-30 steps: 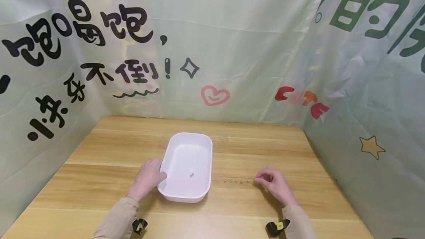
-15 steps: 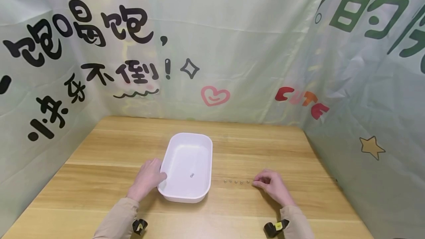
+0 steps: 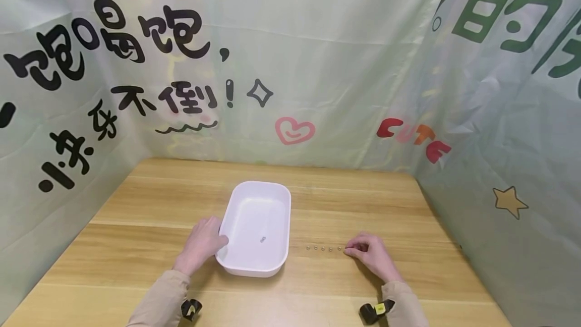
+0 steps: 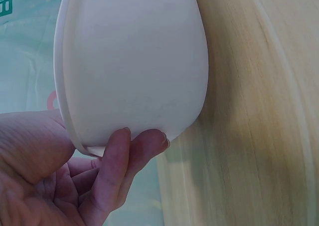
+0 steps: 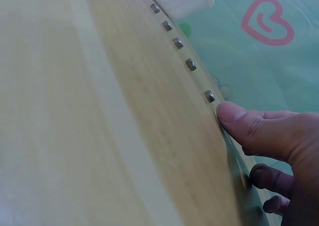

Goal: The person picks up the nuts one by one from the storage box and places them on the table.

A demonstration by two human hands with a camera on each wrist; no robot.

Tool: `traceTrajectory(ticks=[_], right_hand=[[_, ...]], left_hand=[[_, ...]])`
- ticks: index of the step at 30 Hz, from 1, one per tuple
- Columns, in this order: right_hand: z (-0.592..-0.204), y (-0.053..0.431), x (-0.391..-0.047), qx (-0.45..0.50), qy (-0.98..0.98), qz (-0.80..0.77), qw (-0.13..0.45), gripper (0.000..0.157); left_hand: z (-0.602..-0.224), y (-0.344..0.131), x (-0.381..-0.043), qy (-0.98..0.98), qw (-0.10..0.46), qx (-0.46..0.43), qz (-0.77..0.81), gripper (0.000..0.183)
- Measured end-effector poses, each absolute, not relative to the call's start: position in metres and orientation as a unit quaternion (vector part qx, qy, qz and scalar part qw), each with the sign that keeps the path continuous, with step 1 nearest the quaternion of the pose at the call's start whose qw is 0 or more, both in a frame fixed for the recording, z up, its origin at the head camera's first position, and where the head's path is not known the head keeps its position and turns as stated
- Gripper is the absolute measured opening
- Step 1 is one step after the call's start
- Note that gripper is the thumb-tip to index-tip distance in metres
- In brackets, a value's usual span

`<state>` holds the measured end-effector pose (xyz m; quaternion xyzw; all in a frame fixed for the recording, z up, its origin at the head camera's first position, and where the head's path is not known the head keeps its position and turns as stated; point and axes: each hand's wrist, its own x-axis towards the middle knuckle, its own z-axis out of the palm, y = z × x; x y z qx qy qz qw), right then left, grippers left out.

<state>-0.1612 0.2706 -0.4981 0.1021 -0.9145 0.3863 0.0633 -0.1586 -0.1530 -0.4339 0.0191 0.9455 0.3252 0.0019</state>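
My left hand (image 3: 201,243) grips the near left side of a white plastic bin (image 3: 254,206). In the left wrist view its fingers (image 4: 114,158) press on the bin's outer wall. Two small metal pieces (image 3: 263,239) lie on the bin floor. To the right of the bin, several small metal nuts (image 5: 178,43) stand in a row on the table. At the right end of this row is my right hand (image 3: 372,255), thumb and forefinger brought together. Its thumb tip is close beside the last nut (image 5: 210,96). Whether anything is between those fingertips is hidden.
The wooden table (image 3: 181,191) is bordered by pale cloth walls (image 3: 336,85) printed with lettering, a heart and a star. A black device with a yellow label (image 3: 376,311) is on my right wrist, and another black device (image 3: 191,309) is on my left.
My right hand has shifted slightly left, toward the end of the row of nuts. The left hand, the bin and the visible nuts have stayed in place.
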Motion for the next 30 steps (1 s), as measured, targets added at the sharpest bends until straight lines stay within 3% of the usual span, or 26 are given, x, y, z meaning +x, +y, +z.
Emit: traceTrajectory(ticks=[30], right_hand=[[-0.4986,0.27,-0.1599,0.095,-0.911,0.396,0.06,0.007]], left_hand=[[-0.4343,-0.1538,-0.1595,0.945,0.002,0.013,0.326,0.003]])
